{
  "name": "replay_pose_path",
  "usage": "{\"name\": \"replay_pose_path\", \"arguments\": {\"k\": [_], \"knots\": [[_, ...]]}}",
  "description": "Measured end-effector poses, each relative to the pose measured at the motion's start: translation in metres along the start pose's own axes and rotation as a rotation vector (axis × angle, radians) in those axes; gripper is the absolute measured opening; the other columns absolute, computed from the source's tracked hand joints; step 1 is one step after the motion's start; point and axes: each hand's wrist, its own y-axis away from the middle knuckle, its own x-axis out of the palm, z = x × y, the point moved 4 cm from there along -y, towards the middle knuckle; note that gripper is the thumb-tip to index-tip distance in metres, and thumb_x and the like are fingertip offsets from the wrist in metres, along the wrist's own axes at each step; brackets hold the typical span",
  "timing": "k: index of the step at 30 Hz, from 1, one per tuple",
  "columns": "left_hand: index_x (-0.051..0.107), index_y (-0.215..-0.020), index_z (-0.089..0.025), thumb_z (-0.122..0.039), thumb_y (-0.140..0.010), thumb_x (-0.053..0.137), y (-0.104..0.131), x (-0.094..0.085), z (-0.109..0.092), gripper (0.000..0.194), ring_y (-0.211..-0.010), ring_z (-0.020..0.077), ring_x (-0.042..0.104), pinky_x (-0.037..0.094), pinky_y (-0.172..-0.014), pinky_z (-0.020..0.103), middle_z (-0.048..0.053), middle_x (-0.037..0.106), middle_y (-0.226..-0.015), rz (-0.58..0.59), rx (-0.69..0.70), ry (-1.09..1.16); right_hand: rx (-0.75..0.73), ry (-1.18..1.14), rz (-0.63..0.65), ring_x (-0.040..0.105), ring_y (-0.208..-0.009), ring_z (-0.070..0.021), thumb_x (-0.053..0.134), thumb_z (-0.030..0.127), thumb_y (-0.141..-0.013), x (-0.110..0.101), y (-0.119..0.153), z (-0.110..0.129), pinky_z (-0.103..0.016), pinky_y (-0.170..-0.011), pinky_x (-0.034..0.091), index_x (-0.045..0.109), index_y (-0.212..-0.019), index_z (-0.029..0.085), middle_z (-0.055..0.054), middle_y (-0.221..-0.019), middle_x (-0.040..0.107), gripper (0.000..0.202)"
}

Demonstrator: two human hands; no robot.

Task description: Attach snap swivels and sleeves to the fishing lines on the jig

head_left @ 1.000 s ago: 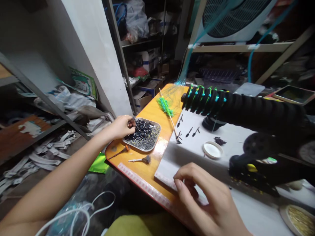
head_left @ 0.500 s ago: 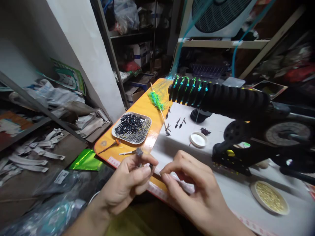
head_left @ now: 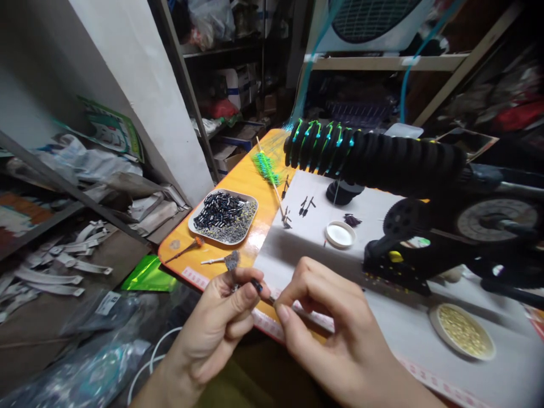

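My left hand (head_left: 225, 317) is closed near the table's front edge. Between its thumb and forefinger it pinches a small black piece (head_left: 256, 285), whose kind I cannot make out. Just to the right, my right hand (head_left: 331, 323) is closed in a pinch, its fingertips close to the left ones. A thin dark tip shows at that pinch, too small to name. Beyond my left hand lies a grey-tufted stick (head_left: 232, 260). Behind it a white tray (head_left: 191, 225) holds black tubes and small grey pieces.
A black machine with a ridged roller (head_left: 374, 156) wound with green and blue line stands at the right. A white dish (head_left: 340, 234), a bowl of golden pieces (head_left: 463, 331) and a stick with a green tuft (head_left: 266, 167) are on the table (head_left: 250, 241).
The black piece shows more plainly at my left fingertips. Both hands stay close together, with my right fingertips slightly shifted. The whole view has moved a little.
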Motion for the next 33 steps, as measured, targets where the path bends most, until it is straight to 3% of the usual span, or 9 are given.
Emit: {"name": "replay_pose_path", "arguments": {"k": [9,33], "knots": [[0.080,-0.075,-0.019,-0.023,-0.060,0.094,0.0041,-0.0013,0.0014,0.022,-0.036,-0.0040,0.032,0.023,-0.034,0.006,0.003,0.070,-0.063,-0.027,-0.011,0.015,0.024,-0.016,0.034,0.050,-0.060,-0.0092,0.054,0.010,-0.085,0.0019,0.0009,-0.0020,-0.022,-0.052,0.038,0.056,-0.071,0.017,0.002,-0.069,0.049,0.015],[0.081,-0.075,-0.019,-0.023,-0.061,0.094,0.0035,0.0004,-0.0003,0.020,-0.037,-0.0042,0.031,0.025,-0.034,0.006,0.003,0.070,-0.064,-0.018,-0.008,0.019,-0.014,0.015,0.019,0.048,-0.057,-0.0082,0.055,0.009,-0.083,0.0008,0.0013,0.0007,-0.021,-0.051,0.036,0.056,-0.071,0.017,0.001,-0.068,0.051,0.015]]}}
